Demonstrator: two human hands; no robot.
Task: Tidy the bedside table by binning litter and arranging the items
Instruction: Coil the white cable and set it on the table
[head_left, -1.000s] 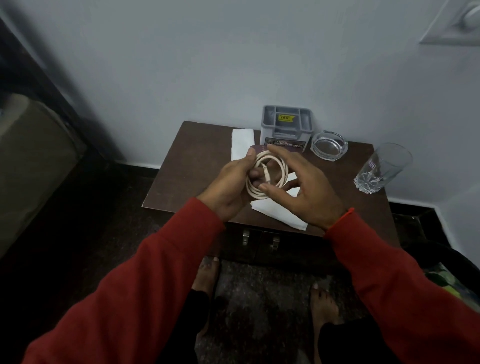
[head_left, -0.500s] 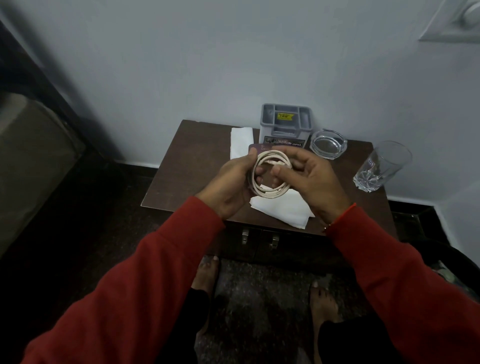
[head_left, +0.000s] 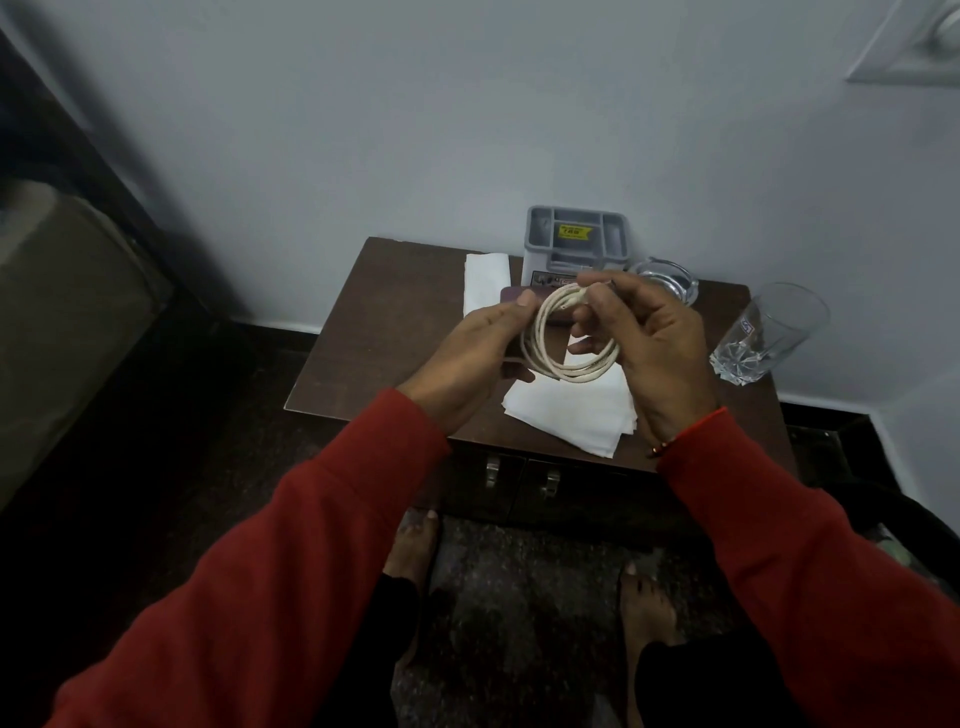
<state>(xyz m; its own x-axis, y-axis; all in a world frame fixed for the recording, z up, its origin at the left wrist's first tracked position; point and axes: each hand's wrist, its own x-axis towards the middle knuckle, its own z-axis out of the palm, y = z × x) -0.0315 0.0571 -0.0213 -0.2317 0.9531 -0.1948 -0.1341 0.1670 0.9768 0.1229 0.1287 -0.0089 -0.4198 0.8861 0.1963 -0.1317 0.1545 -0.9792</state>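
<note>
Pale wall (head_left: 467, 130), speckled dark floor (head_left: 519, 597), wall switch plate (head_left: 914, 47).

organiser (head_left: 577, 235) behind ashtray (head_left: 667, 280), glass (head_left: 769, 332) right

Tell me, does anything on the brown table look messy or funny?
The white paper napkin lies crooked and pokes over the dark brown wooden table's front edge. Nothing looks spilled or broken.

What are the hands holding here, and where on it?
Both hold a coiled white cable. The left hand grips the coil's left side; the right hand pinches the plug end at the top.
</note>
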